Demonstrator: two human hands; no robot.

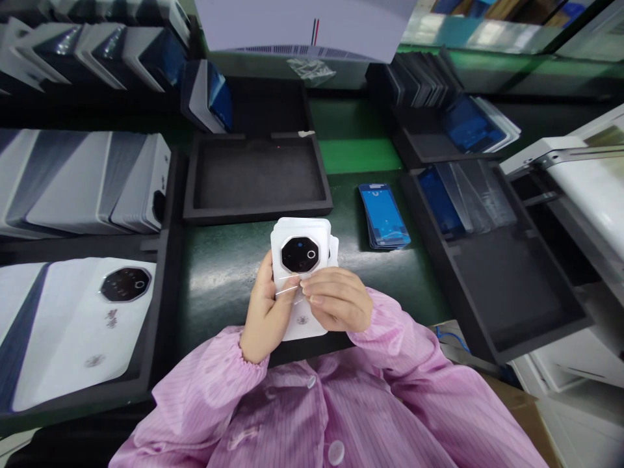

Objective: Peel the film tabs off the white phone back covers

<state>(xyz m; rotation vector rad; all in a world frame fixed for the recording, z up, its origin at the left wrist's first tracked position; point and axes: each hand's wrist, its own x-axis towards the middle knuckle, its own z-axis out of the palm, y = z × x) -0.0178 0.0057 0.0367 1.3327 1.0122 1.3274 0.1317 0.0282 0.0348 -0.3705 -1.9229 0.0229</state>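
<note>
Glossy green worktop (pixel 219 279) is catching blurred light, with a matte black rectangular tray (pixel 258 213) sitting beyond. Before your torso (pixel 302 422), your left hand (pixel 267 312) is gripping smooth, white, round-cornered panels (pixel 297 330); your right hand (pixel 344 300) is bunching up just below the top one's octagonal black camera window (pixel 298 254), whether pinching anything I cannot tell. Rightward, blue-faced flat pieces (pixel 385 218) are lying stacked

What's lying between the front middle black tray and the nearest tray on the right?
In the head view, a stack of blue panels sits on the green table.
</note>
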